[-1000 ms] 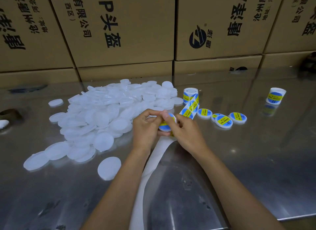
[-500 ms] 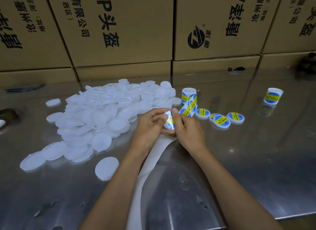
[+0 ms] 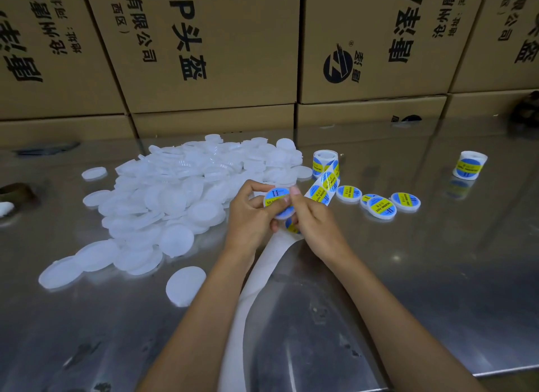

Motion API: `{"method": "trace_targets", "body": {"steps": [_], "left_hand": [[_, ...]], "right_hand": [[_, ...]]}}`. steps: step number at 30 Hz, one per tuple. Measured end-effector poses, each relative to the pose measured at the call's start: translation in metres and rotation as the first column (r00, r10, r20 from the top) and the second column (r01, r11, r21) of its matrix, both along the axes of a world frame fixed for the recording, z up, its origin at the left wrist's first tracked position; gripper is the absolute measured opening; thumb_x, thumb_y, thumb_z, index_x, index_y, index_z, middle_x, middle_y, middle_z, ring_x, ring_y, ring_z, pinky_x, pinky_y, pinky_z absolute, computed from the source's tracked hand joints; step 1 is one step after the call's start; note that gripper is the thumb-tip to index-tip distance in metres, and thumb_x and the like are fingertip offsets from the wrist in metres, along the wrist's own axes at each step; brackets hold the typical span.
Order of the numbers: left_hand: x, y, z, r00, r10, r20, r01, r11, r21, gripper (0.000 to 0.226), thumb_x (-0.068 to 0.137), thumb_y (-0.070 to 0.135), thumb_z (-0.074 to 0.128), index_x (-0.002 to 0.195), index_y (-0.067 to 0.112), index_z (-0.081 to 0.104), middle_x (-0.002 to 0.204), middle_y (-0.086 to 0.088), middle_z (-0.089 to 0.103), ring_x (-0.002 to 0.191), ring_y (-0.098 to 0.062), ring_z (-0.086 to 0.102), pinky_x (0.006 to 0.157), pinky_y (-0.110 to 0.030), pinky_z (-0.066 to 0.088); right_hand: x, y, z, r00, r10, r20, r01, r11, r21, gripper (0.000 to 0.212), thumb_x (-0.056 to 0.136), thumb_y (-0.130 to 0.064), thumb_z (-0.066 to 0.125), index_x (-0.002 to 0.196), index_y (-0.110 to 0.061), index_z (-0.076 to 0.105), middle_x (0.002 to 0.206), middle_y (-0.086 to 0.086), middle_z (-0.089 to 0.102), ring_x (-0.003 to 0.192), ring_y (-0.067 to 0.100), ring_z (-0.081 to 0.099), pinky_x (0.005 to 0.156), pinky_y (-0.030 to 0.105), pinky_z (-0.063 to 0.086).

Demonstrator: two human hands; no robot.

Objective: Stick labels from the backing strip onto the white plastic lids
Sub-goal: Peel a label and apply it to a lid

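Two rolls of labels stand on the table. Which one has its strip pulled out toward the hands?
The label roll beside the lid pile: its strip runs out to the hands. The far right roll stands alone, fully wound.

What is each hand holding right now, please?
Left hand: grips the labelled lid.
Right hand: pinches the same lid's right edge, thumb pressing the label.
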State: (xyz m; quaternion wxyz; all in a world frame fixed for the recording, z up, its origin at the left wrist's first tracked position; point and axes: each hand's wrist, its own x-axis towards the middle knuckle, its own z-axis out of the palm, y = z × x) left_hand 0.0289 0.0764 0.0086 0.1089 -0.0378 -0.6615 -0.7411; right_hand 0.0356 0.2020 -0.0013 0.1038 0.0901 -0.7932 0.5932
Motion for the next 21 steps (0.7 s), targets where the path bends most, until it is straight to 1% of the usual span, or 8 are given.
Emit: {"method": "trace_targets", "body": {"steps": [3, 6, 8, 11, 14, 16, 19, 21], "left_hand": [[-0.002, -0.003, -0.002, 0.992, 0.124, 0.000, -0.124, 0.992, -0.008, 0.027, 0.089, 0.016, 0.075, 0.092, -0.003, 0.057, 0.066, -0.007, 0.070, 0.037, -0.018, 0.041, 0.041, -0.023, 0.038], [-0.005, -0.003, -0.004, 0.985, 0.171, 0.030, -0.170, 0.985, -0.023, 0.034, 0.094, 0.025, 0.070, 0.089, -0.006, 0.059, 0.058, -0.004, 0.066, 0.034, -0.017, 0.040, 0.040, -0.022, 0.039], [-0.006, -0.004, -0.005, 0.988, 0.144, 0.058, -0.143, 0.990, -0.018, 0.033, 0.098, 0.026, 0.065, 0.091, -0.006, 0.062, 0.060, -0.004, 0.067, 0.035, -0.016, 0.043, 0.043, -0.022, 0.042], [-0.007, -0.005, -0.006, 0.996, 0.020, 0.086, -0.020, 1.000, 0.010, 0.019, 0.101, 0.019, 0.059, 0.098, 0.003, 0.067, 0.071, -0.001, 0.071, 0.047, -0.015, 0.052, 0.053, -0.025, 0.047], [-0.005, -0.006, -0.005, 0.988, -0.121, 0.097, 0.116, 0.992, 0.052, 0.013, 0.100, 0.014, 0.059, 0.107, 0.011, 0.069, 0.091, -0.005, 0.075, 0.073, -0.020, 0.060, 0.055, -0.024, 0.045], [-0.004, -0.006, -0.005, 0.973, -0.196, 0.125, 0.188, 0.980, 0.073, 0.022, 0.098, 0.016, 0.062, 0.119, 0.018, 0.067, 0.102, -0.009, 0.074, 0.084, -0.020, 0.063, 0.056, -0.024, 0.043], [-0.001, -0.004, -0.002, 0.963, -0.206, 0.171, 0.194, 0.977, 0.085, 0.037, 0.094, 0.022, 0.068, 0.130, 0.028, 0.061, 0.101, -0.004, 0.076, 0.079, -0.014, 0.066, 0.057, -0.026, 0.042], [-0.001, -0.004, 0.000, 0.967, -0.162, 0.198, 0.148, 0.985, 0.087, 0.033, 0.096, 0.023, 0.066, 0.128, 0.026, 0.062, 0.103, -0.004, 0.077, 0.077, -0.014, 0.062, 0.057, -0.026, 0.042]], "right_hand": [[0.004, -0.005, 0.002, 0.995, 0.102, -0.018, -0.102, 0.994, 0.038, 0.055, 0.104, -0.047, 0.042, 0.053, -0.040, 0.064, 0.047, -0.017, 0.047, 0.048, 0.002, 0.038, 0.053, 0.013, 0.032], [0.004, -0.005, 0.004, 0.983, 0.138, 0.119, -0.140, 0.990, 0.004, 0.055, 0.102, -0.042, 0.049, 0.049, -0.031, 0.062, 0.043, -0.014, 0.036, 0.043, 0.005, 0.026, 0.043, 0.015, 0.025], [0.003, -0.002, 0.005, 0.960, 0.150, 0.237, -0.133, 0.987, -0.085, 0.051, 0.100, -0.043, 0.052, 0.055, -0.021, 0.052, 0.046, -0.012, 0.032, 0.042, 0.007, 0.024, 0.040, 0.018, 0.022], [0.001, 0.005, 0.006, 0.938, 0.161, 0.308, -0.115, 0.980, -0.160, 0.046, 0.101, -0.044, 0.051, 0.064, -0.017, 0.042, 0.047, -0.008, 0.030, 0.041, 0.008, 0.022, 0.041, 0.021, 0.019], [-0.002, 0.007, 0.007, 0.927, 0.146, 0.346, -0.067, 0.971, -0.231, 0.046, 0.101, -0.042, 0.050, 0.065, -0.016, 0.042, 0.046, -0.006, 0.030, 0.040, 0.009, 0.022, 0.041, 0.022, 0.018], [-0.003, 0.007, 0.008, 0.925, 0.128, 0.359, -0.021, 0.957, -0.289, 0.046, 0.102, -0.042, 0.050, 0.065, -0.015, 0.043, 0.045, -0.004, 0.032, 0.039, 0.010, 0.023, 0.039, 0.020, 0.020], [-0.007, 0.012, 0.008, 0.931, 0.010, 0.364, 0.143, 0.908, -0.393, 0.044, 0.102, -0.042, 0.048, 0.068, -0.015, 0.047, 0.048, -0.003, 0.035, 0.039, 0.011, 0.025, 0.040, 0.021, 0.022], [-0.011, 0.023, 0.009, 0.919, -0.071, 0.389, 0.282, 0.807, -0.519, 0.041, 0.103, -0.039, 0.045, 0.071, -0.015, 0.048, 0.049, -0.003, 0.036, 0.038, 0.010, 0.025, 0.040, 0.022, 0.022]]}}
